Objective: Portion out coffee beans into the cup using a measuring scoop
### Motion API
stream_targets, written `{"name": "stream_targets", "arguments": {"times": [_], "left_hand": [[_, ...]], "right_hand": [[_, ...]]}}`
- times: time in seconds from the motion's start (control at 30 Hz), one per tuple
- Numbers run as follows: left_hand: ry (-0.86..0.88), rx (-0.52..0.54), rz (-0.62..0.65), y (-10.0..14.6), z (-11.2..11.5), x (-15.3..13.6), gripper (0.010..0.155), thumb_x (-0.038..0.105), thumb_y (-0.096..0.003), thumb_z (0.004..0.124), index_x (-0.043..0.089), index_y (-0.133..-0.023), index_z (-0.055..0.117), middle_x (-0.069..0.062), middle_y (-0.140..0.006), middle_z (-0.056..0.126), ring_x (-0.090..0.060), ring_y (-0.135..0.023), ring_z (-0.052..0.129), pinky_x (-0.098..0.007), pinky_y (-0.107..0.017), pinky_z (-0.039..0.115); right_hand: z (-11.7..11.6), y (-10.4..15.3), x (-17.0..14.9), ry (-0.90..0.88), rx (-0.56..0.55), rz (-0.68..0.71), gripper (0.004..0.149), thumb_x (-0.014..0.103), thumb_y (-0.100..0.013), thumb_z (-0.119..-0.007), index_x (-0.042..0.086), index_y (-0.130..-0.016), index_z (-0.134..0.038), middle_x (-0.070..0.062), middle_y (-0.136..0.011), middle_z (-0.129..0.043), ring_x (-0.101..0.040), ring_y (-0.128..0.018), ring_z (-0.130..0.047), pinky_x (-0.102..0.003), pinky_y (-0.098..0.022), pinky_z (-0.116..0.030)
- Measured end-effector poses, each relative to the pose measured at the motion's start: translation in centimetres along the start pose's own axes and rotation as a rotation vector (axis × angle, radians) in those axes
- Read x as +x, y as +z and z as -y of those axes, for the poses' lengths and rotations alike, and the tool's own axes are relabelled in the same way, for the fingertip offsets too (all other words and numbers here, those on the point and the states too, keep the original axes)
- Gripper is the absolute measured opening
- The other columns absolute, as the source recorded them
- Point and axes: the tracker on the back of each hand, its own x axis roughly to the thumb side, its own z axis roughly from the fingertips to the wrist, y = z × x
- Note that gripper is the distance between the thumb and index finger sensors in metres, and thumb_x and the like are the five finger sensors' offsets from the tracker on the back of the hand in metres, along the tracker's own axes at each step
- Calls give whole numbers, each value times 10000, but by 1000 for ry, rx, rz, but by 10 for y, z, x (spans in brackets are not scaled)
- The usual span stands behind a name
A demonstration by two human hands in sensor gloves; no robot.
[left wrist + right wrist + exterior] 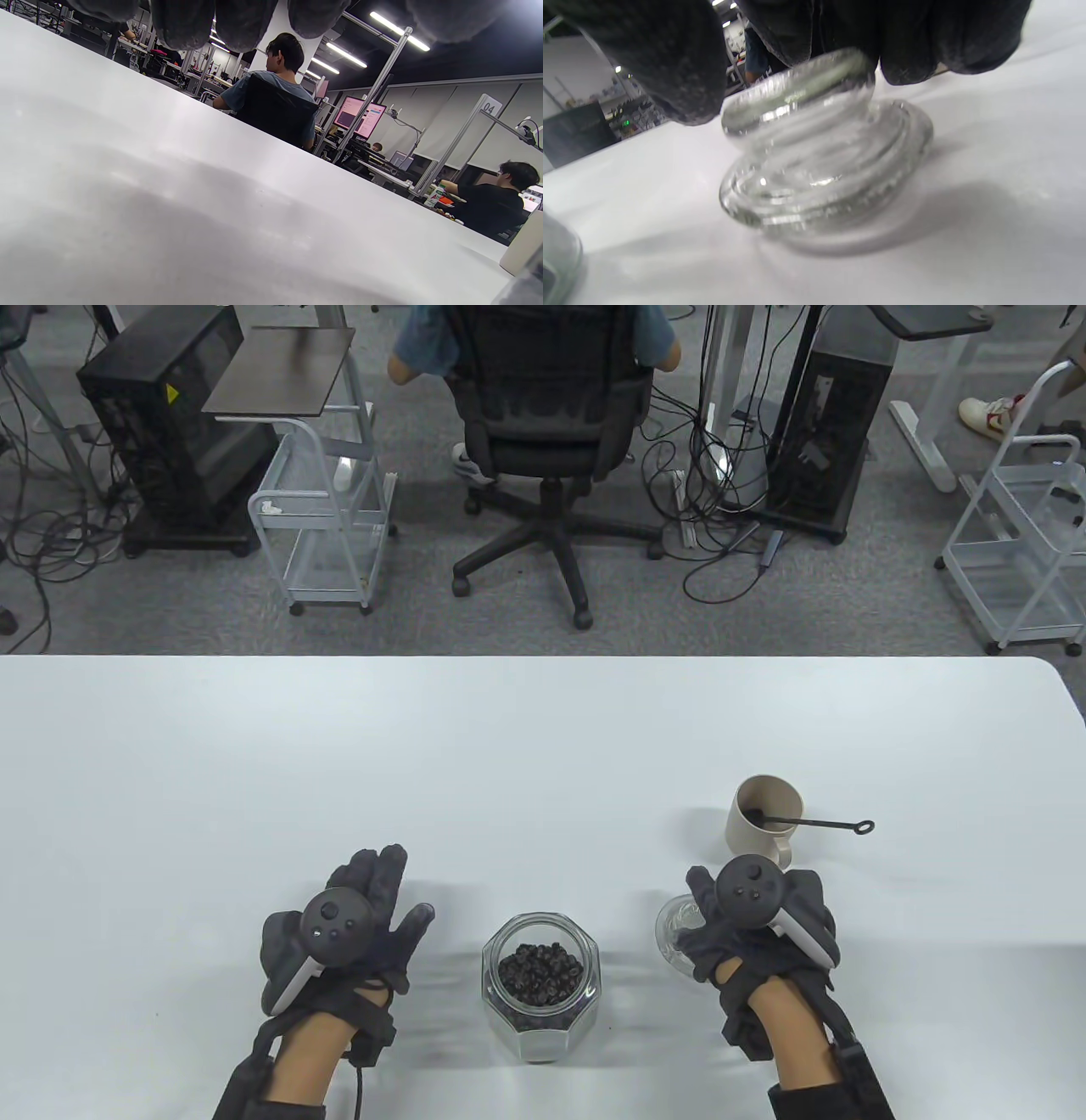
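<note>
Table view shows the white bench (543, 746) carrying everything, with the open glass jar (540, 984) of coffee beans (540, 973) standing between the two hands toward six o'clock, its mouth bare so a scoop can go in. At about four o'clock from the jar the right hand (759, 929) curls its fingers (670, 67) over the knob of the glass lid (825, 169), which sits flat on the bench just beside the jar, apparently parked there out of the way. At nine o'clock the left hand (344, 929) lies with fingers straight and spread, gripping nothing, perhaps waiting to steady the jar. The beige cup (761, 823) stands at one o'clock from the jar, with the dark measuring scoop (806, 819) resting inside it, handle poking out toward three o'clock (so the tool is untouched). I judge the lid the only obstacle on the jar-to-cup path. Beyond the bench edge, at twelve o'clock, an office chair (543, 432) holds a seated person.
</note>
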Motion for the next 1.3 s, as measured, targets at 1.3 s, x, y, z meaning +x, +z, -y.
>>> {"name": "stream_targets", "arguments": {"times": [1.3], "left_hand": [[16, -36, -23, -4, 2, -8, 820, 696, -440, 585, 274, -1120, 408, -164, -1181, 475, -530, -1074, 526, -731, -687, 464]], "right_hand": [[30, -14, -95, -502, -432, -419, 654, 383, -430, -906, 76, -970, -699, -295, -939, -691, -585, -721, -862, -604, -455, -757]]}}
